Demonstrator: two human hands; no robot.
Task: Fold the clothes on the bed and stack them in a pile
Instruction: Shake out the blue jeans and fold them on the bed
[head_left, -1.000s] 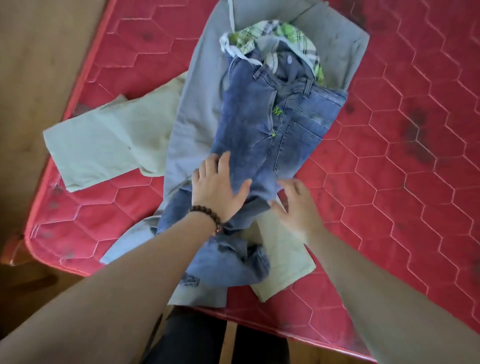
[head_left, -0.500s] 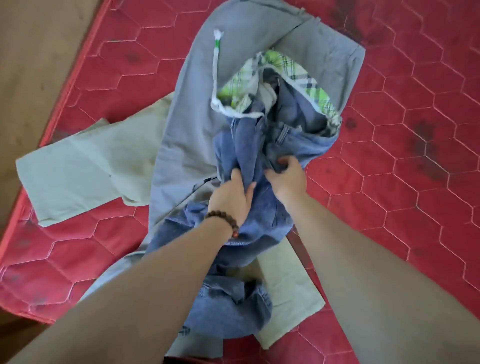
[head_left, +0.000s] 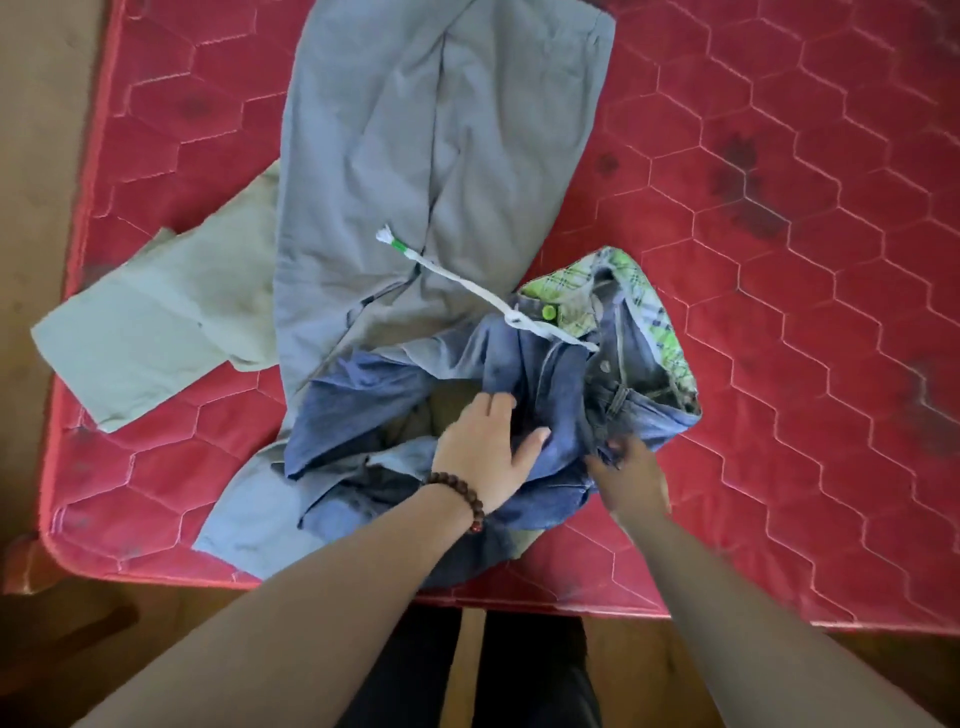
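Head view: the jeans (head_left: 566, 395) lie bunched near the bed's (head_left: 779, 260) front edge, over grey trousers (head_left: 415, 156). Left hand (head_left: 485, 452) rests flat on the denim; right hand (head_left: 626, 475) pinches it. Denim looks heavy, limp; best held at the waistband.

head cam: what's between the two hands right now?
In the head view, bunched blue denim of the jeans fills the gap between the left hand and the right hand; both hands touch that same fold.
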